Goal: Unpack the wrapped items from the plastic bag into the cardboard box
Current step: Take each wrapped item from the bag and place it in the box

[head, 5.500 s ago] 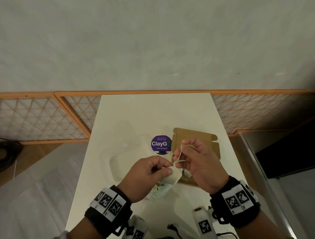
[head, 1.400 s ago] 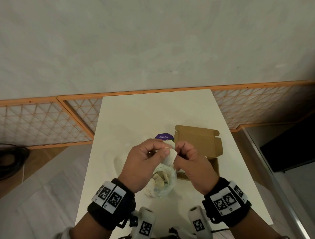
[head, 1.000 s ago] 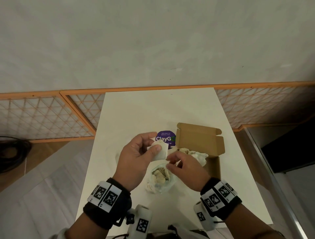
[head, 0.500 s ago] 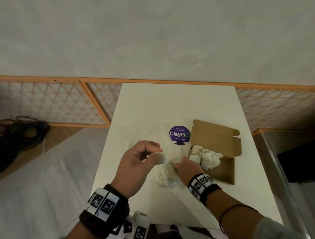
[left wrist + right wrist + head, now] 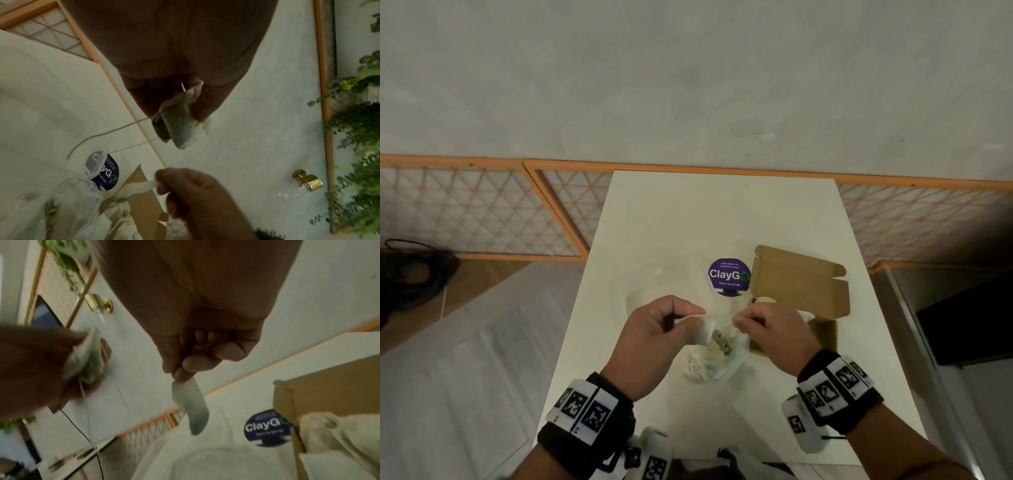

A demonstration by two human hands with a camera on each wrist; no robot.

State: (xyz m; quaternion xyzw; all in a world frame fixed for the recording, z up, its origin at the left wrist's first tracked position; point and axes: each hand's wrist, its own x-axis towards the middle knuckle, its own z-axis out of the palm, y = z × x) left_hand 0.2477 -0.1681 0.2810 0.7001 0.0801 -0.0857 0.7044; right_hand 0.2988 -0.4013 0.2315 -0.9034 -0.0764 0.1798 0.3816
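A clear plastic bag with several wrapped items lies on the white table. My left hand hovers over it and pinches a small paper-wrapped pouch that trails a string. My right hand is level with the left, just right of the bag's mouth. It pinches a pale translucent strip that runs down toward the bag and looks like the bag's edge. The open cardboard box stands just to the right, and wrapped items lie inside it, partly hidden behind my right hand.
A round purple ClayGo sticker is on the table between the bag and the box. The table meets a wall with orange-framed lattice panels. Black cables lie on the floor at the left.
My right hand has come up out of the bag and now pinches the pale strip at its mouth. My left hand still holds the pouch. The camera view has swung slightly.
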